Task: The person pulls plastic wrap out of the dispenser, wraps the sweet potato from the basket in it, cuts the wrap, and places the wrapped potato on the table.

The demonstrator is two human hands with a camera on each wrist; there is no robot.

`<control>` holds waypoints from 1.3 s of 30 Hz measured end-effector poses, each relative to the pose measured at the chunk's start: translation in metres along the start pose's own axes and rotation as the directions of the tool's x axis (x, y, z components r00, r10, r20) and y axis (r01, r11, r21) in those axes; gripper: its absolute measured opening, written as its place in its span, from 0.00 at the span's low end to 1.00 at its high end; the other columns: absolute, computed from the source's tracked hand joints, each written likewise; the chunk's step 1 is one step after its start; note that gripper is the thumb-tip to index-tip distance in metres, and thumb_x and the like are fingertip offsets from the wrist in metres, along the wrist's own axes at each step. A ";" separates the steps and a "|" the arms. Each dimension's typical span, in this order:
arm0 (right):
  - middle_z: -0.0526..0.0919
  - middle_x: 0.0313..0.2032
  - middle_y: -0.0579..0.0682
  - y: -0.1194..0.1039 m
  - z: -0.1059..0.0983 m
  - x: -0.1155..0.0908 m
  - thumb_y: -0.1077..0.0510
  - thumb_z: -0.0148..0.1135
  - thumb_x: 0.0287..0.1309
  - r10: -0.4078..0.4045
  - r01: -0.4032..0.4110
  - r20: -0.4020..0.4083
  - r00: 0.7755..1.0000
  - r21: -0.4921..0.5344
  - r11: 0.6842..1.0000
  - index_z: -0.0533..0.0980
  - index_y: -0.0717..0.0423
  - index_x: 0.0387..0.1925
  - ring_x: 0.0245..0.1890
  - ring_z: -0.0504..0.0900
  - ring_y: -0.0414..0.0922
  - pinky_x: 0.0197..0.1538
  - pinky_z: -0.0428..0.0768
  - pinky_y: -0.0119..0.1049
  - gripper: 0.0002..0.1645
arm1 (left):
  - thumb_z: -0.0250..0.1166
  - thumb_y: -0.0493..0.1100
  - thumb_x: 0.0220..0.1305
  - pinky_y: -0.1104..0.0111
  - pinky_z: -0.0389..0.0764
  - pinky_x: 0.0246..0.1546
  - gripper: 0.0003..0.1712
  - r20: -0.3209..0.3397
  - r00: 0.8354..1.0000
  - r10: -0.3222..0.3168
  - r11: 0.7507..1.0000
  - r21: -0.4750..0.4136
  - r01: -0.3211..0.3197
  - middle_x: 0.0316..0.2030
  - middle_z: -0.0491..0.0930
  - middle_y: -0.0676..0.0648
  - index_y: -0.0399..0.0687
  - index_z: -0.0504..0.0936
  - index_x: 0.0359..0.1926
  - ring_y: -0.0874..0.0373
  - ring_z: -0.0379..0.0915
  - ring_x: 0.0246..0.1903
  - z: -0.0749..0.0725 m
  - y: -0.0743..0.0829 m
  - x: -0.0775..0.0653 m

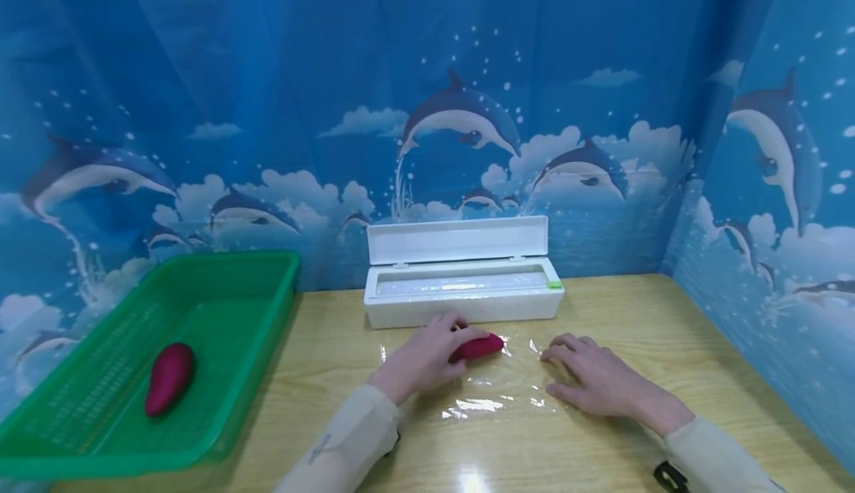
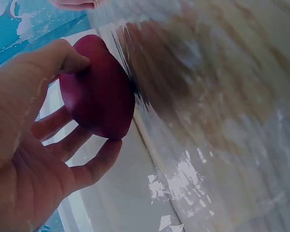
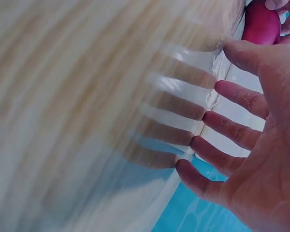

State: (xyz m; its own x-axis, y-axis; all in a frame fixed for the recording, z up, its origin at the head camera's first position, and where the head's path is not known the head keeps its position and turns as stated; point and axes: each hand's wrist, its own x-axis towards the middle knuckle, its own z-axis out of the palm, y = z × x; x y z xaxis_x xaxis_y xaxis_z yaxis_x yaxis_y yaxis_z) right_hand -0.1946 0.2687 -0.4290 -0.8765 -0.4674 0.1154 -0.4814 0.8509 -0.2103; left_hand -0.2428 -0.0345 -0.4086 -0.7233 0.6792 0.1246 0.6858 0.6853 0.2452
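My left hand (image 1: 430, 356) grips a smooth dark red sweet potato (image 1: 482, 347), thumb on one side and fingers round the other. In the left wrist view, the sweet potato (image 2: 99, 92) rests against a sheet of clear plastic wrap (image 2: 183, 179) spread on the table. To the right, my right hand (image 1: 594, 378) has its fingers spread, its fingertips right at the wrap's edge. The right wrist view shows the right hand's fingers (image 3: 232, 128) separated and slightly bent, holding nothing. A white wrap dispenser box (image 1: 464, 306) stands behind both hands with its lid up and a roll inside.
At the left sits a green plastic basket (image 1: 267, 315) with a second dark red sweet potato (image 1: 170, 379) in it. A blue dolphin-print curtain (image 1: 320, 55) closes off the back and right of the wooden table (image 1: 621, 463).
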 end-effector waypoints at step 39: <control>0.81 0.39 0.32 0.011 -0.007 -0.025 0.50 0.79 0.50 -0.268 0.271 -0.043 0.963 0.179 0.946 0.82 0.32 0.32 0.38 0.75 0.28 0.37 0.79 0.31 0.11 | 0.80 0.49 0.48 0.73 0.74 0.32 0.16 0.223 0.969 -0.105 0.975 -0.169 0.144 0.33 0.76 0.58 0.58 0.86 0.39 0.68 0.69 0.31 -0.032 -0.037 -0.106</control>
State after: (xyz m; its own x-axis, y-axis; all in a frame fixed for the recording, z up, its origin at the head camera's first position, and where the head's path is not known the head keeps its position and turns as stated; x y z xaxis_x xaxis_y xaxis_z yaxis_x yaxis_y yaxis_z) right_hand -0.1780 0.2914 -0.4274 -0.7148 -0.6674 0.2088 -0.6928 0.6353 -0.3413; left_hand -0.1945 -0.1404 -0.4001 -0.7550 0.6449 -0.1191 0.5504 0.7219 0.4194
